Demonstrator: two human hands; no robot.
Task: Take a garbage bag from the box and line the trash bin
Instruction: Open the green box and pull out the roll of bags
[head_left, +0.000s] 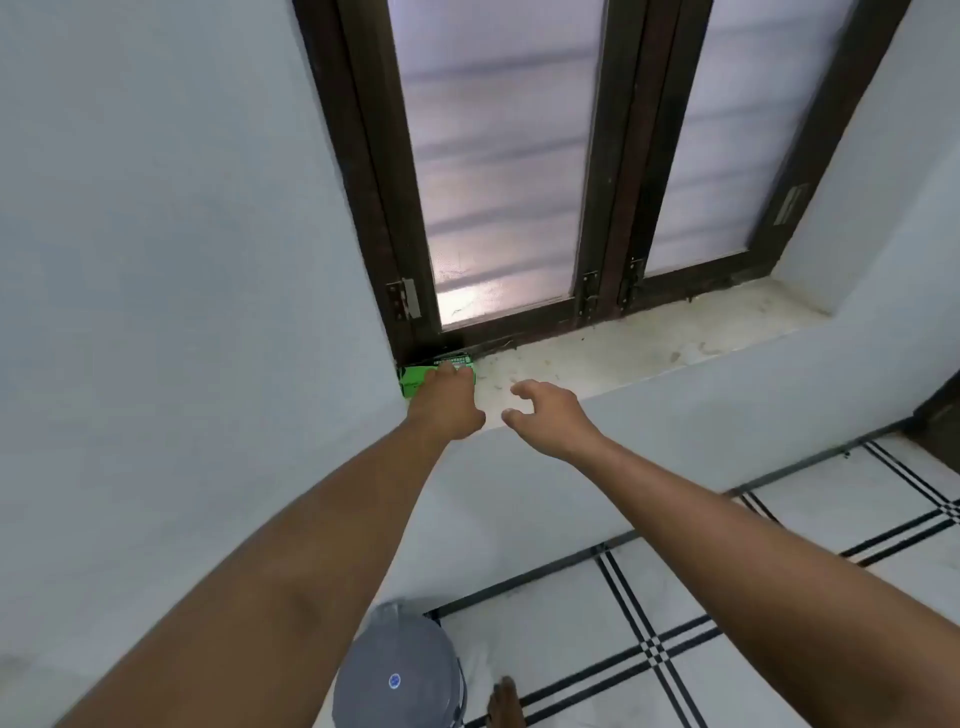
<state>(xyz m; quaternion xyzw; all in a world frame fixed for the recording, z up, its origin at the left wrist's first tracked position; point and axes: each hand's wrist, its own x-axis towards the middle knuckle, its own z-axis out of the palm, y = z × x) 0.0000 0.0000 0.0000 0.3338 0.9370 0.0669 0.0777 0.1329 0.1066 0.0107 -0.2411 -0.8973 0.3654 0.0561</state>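
Observation:
A small green box (413, 382) of garbage bags lies in the left corner of the stone window sill (623, 345), against the dark window frame. My left hand (448, 402) reaches onto the box and its fingers lie over the top, hiding the box's right part. My right hand (548, 413) hovers just right of it above the sill's front edge, fingers loosely curled and holding nothing. The grey trash bin (400, 670), with a small blue sticker on it, stands on the floor below, between my forearms.
A dark-framed window (608, 171) with frosted panes rises behind the sill. Pale walls flank it. White floor tiles with black stripes (649, 644) spread to the right. A bare foot (504, 704) shows beside the bin.

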